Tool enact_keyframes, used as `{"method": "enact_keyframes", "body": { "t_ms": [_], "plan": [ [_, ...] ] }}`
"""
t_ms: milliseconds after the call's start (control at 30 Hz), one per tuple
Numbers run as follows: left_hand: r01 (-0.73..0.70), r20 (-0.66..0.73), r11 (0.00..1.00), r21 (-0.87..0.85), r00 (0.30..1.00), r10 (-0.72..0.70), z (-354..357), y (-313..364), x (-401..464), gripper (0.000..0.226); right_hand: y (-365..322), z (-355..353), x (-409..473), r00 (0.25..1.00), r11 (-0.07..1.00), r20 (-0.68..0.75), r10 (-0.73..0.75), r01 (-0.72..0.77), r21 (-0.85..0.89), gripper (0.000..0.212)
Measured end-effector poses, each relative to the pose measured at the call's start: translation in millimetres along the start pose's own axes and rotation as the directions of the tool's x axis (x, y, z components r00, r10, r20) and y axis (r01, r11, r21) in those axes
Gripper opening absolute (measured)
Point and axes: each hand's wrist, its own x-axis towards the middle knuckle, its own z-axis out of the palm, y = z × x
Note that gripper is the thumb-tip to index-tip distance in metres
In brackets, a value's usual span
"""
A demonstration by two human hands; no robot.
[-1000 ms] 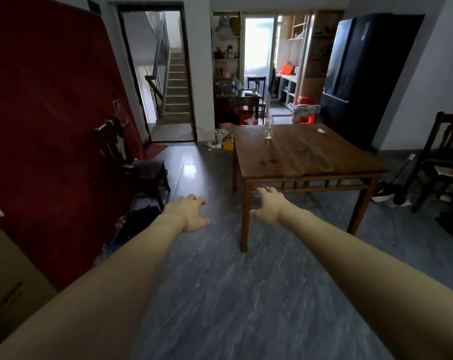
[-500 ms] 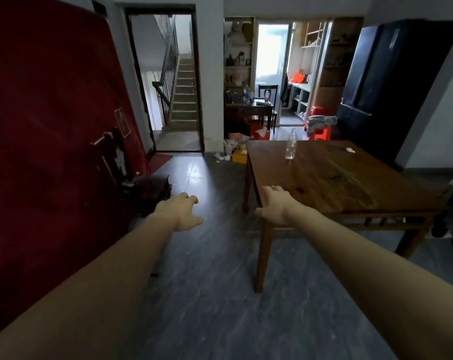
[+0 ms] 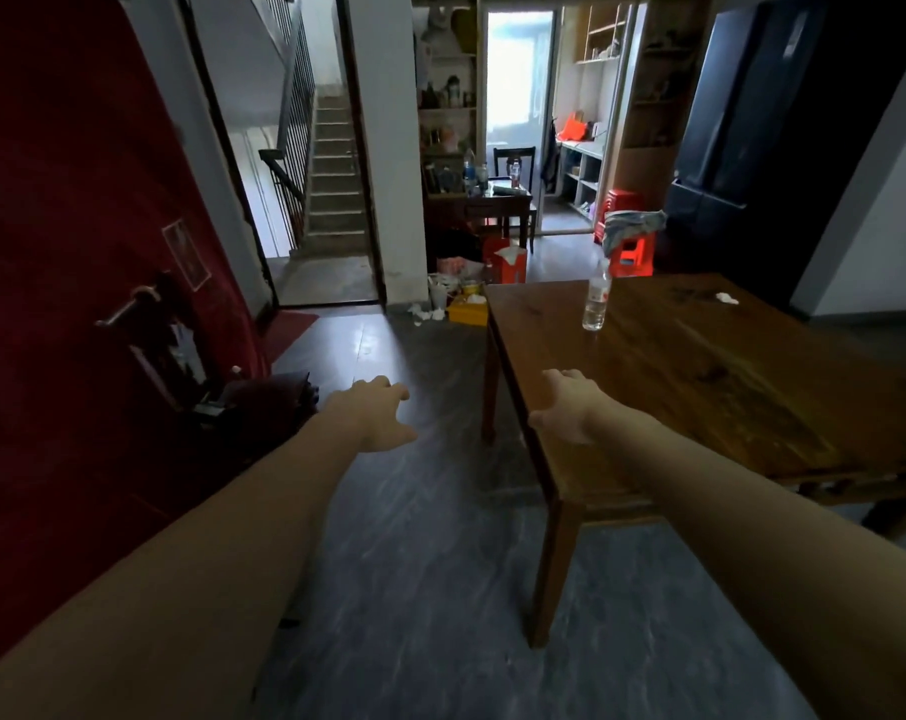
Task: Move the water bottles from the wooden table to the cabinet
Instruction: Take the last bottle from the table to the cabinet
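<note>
A red wall panel point(image 3: 76, 252) fills the left side of a dim room, opposite a dark refrigerator point(image 3: 752, 122) standing at the far right. Between them, grey floor point(image 3: 414, 563) runs back to a staircase point(image 3: 331, 174) seen through an open doorway. A square wooden counter point(image 3: 700, 387) occupies the right half of the scene, its near corner leg planted on the floor. Two bare forearms reach forward from the bottom edge. The left hand point(image 3: 378, 418) hangs over the floor with fingers loosely spread, its grip open and empty; the right hand point(image 3: 570, 407) hovers at the counter's left edge, its grip likewise open and holding nothing. Red plastic stools point(image 3: 630, 252) draped with cloth sit beyond the counter's far side. A clear water bottle point(image 3: 595, 298) stands upright near the counter's far left corner, well apart from both hands. A small white crumpled scrap point(image 3: 726, 298) lies toward the far right edge.
</note>
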Motion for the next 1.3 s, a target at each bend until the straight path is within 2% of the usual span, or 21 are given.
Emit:
{"method": "enact_keyframes", "body": {
  "t_ms": [200,300,500,733,867,1067,1200,1300],
  "plan": [
    [-0.037,-0.015,0.999,0.037,0.999,0.038,-31,-24,142,0.066,-3,-32,142,0.999,0.999,-0.009,0.034,-0.034,0.033,0.075],
    [-0.031,-0.066,0.999,-0.012,0.997,0.030,-53,-37,199,0.064,-19,-49,206,0.999,0.998,-0.044,-0.014,0.016,0.064,0.075],
    [0.040,-0.029,0.999,-0.033,0.999,-0.041,-59,-80,290,0.066,-57,-45,306,0.994,0.995,0.050,-0.101,0.100,0.014,0.084],
    [0.042,0.042,0.998,0.045,0.998,-0.044,-56,-132,410,0.064,-61,-46,415,0.999,1.000,0.043,0.001,-0.001,0.006,0.082],
    [-0.026,0.007,0.999,0.031,1.000,0.026,-88,-150,496,0.063,-51,-65,470,0.995,0.995,0.007,0.095,-0.095,0.041,0.079],
    [-0.229,0.007,0.972,-0.045,0.973,0.230,-109,-115,635,0.052,-15,-82,521,0.963,0.959,-0.013,0.268,-0.265,0.096,0.071],
    [-0.348,0.089,0.935,-0.073,0.931,0.354,-110,-51,694,0.063,23,-85,527,0.926,0.919,-0.017,0.378,-0.373,0.127,0.067],
    [-0.458,0.161,0.886,-0.075,0.871,0.464,-98,10,727,0.065,62,-90,525,0.861,0.836,-0.017,0.508,-0.488,0.251,0.067]
  ]
}}
